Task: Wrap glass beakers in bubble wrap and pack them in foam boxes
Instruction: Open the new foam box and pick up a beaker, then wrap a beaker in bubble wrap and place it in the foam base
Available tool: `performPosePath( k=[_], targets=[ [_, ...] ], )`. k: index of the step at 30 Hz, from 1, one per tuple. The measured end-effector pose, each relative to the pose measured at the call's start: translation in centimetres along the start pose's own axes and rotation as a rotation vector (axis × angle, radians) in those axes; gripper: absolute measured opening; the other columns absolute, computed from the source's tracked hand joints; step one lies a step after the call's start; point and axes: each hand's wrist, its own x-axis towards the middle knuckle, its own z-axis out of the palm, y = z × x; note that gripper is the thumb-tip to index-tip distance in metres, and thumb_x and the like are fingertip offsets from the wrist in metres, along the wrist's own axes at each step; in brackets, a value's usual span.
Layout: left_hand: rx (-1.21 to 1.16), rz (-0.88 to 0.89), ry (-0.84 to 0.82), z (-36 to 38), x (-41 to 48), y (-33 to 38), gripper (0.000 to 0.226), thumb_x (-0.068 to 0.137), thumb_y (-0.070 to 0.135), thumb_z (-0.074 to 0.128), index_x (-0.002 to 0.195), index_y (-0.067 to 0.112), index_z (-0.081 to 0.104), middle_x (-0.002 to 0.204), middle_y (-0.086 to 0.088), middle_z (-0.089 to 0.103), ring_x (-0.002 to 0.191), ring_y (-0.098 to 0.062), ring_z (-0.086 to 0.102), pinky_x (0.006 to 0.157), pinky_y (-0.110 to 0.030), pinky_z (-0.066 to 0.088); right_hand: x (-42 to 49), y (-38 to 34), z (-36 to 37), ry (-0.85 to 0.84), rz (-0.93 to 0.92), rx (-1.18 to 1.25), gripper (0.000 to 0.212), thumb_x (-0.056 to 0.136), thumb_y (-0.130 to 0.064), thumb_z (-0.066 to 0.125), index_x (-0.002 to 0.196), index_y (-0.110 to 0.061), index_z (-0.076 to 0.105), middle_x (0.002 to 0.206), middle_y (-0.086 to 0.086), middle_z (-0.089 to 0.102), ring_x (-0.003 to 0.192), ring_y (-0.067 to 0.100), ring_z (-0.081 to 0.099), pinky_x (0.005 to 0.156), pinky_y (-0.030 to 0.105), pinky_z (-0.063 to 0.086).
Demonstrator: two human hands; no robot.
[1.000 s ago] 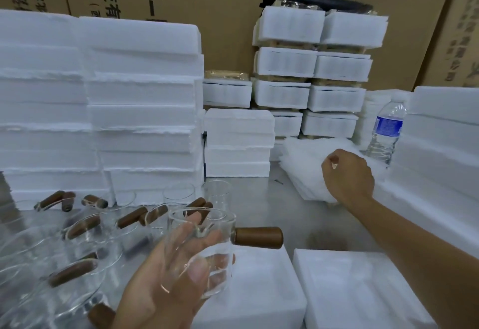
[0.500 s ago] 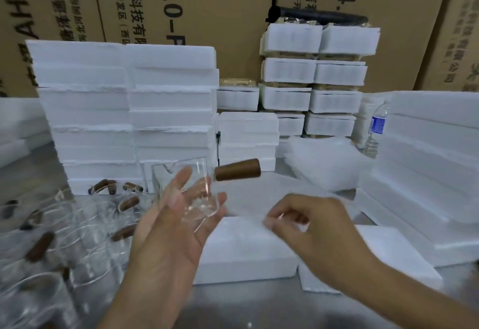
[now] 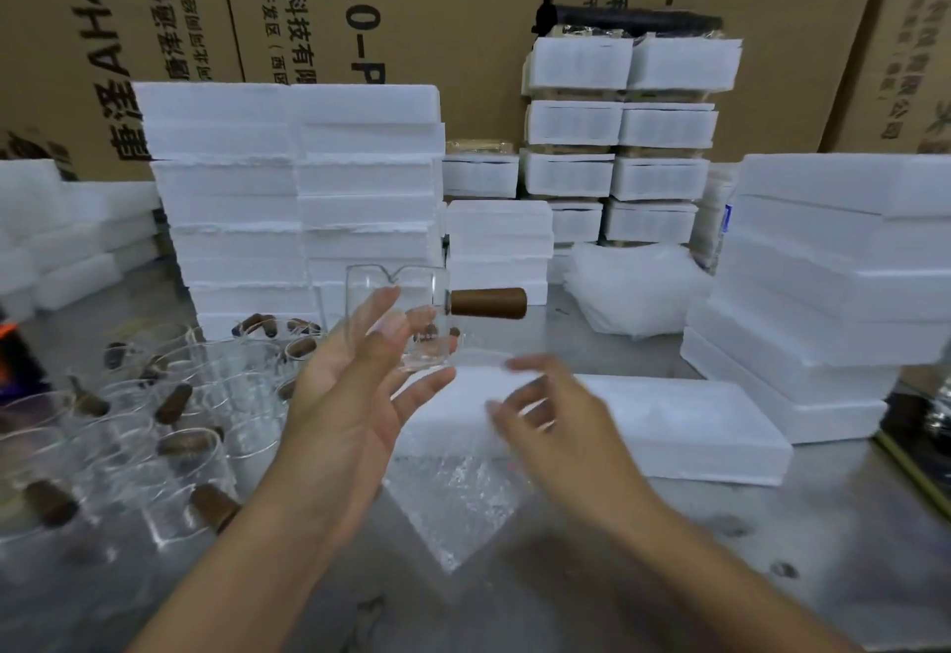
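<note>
Your right hand (image 3: 556,421), at the pile of bubble-wrap sheets (image 3: 633,287) by the far right of the counter (image 3: 849,524) a second ago, has come back toward the near edge. One bubble-wrap sheet (image 3: 453,487) now lies flat at the near middle, its far part lapping onto the closed foam box (image 3: 669,421) behind it. The hand is motion-blurred above the sheet's far edge with its fingers spread. You cannot tell whether it still pinches the sheet or has let go. Your left hand (image 3: 355,384) has lifted the glass beaker (image 3: 396,318) from low on the left to centre, above the sheet's far edge and clear of it. The fingers curl round the bowl, spout away from you, and the wooden handle (image 3: 489,303) points right. The loose beakers (image 3: 170,395) crowd the left side. Judgement: fetching is done and wrapping has not begun. Next, set the beaker down on the sheet and roll it, taking care that the protruding handle gets covered.
</note>
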Motion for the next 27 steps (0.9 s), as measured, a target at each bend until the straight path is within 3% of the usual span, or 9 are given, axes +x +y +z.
performPosePath(
  k=[3,5,8,11,16,18,20,22,27],
  targets=[
    [0.151,-0.015,0.047,0.4,0.4,-1.0,0.066,0.054,0.041,0.083,0.114,0.029,0.059,0.109,-0.002,0.070,0.094,-0.017,0.070,0.067,-0.025,0.057,0.9,0.1,-4.1,0.186,-0.054,0.113,0.045,0.085,-0.021,0.066,0.120,-0.036,0.042,0.102,-0.014,0.058,0.078,-0.012,0.056,0.062,0.002,0.041],
    [0.281,-0.034,0.045,0.8,0.8,-1.9,0.060,0.057,0.046,0.076,0.113,0.036,0.058,0.115,0.004,0.064,0.090,-0.009,0.070,0.072,-0.026,0.058,1.1,0.2,-5.6,0.140,-0.139,0.002,0.046,0.085,-0.027,0.064,0.122,-0.042,0.040,0.109,-0.024,0.054,0.091,-0.013,0.053,0.071,-0.003,0.038],
    [0.404,-0.070,-0.026,1.8,1.3,-3.1,0.071,0.066,0.048,0.080,0.130,0.030,0.053,0.115,0.008,0.064,0.089,-0.006,0.069,0.075,-0.025,0.057,1.2,0.7,-6.1,0.010,-0.229,-0.208,0.027,0.088,-0.036,0.056,0.116,-0.038,0.055,0.108,-0.023,0.059,0.099,-0.010,0.052,0.079,0.001,0.037],
    [0.427,-0.081,-0.089,2.5,1.8,-3.8,0.069,0.066,0.044,0.072,0.130,0.027,0.053,0.115,0.009,0.063,0.088,-0.007,0.069,0.072,-0.023,0.056,1.1,1.5,-5.7,-0.032,-0.262,-0.233,0.019,0.092,-0.033,0.052,0.108,-0.036,0.061,0.097,-0.026,0.061,0.096,-0.009,0.052,0.076,0.005,0.040],
    [0.500,-0.120,-0.201,2.4,2.2,-4.3,0.061,0.059,0.051,0.074,0.116,0.040,0.053,0.102,0.018,0.066,0.097,-0.008,0.067,0.076,-0.021,0.054,1.1,2.6,-5.2,-0.048,-0.303,-0.176,0.017,0.093,-0.031,0.049,0.088,-0.048,0.051,0.080,-0.023,0.062,0.081,0.002,0.060,0.068,0.014,0.044],
    [0.543,-0.130,-0.213,2.4,2.6,-4.5,0.073,0.056,0.059,0.074,0.121,0.039,0.048,0.113,0.021,0.062,0.103,-0.002,0.063,0.083,-0.023,0.053,1.6,3.1,-5.2,0.034,-0.300,-0.172,0.023,0.093,-0.028,0.050,0.088,-0.050,0.050,0.077,-0.024,0.062,0.077,-0.001,0.060,0.065,0.011,0.043],
    [0.708,-0.104,-0.192,2.8,2.9,-5.4,0.090,0.060,0.068,0.073,0.135,0.039,0.032,0.127,0.022,0.050,0.111,0.007,0.053,0.090,-0.020,0.046,2.4,3.6,-5.3,0.176,-0.262,-0.118,0.024,0.094,-0.021,0.051,0.090,-0.044,0.054,0.075,-0.023,0.061,0.073,-0.006,0.059,0.062,0.005,0.040],
    [0.971,-0.047,-0.203,3.5,2.9,-7.1,0.091,0.071,0.065,0.064,0.144,0.033,0.020,0.135,0.019,0.040,0.120,0.003,0.044,0.095,-0.017,0.037,3.4,4.0,-5.4,0.323,-0.171,-0.008,0.014,0.096,-0.019,0.050,0.095,-0.029,0.060,0.075,-0.018,0.061,0.069,-0.011,0.057,0.061,0.002,0.038],
    [1.529,0.161,-0.024,4.8,4.1,-10.8,0.040,0.096,0.042,0.044,0.130,0.022,0.047,0.133,0.002,0.046,0.122,-0.017,0.040,0.100,-0.028,0.032,4.7,5.0,-4.9,0.409,-0.002,0.077,0.012,0.096,-0.029,0.049,0.094,-0.030,0.061,0.091,-0.004,0.060,0.082,0.000,0.055,0.064,-0.001,0.033]
  ],
)
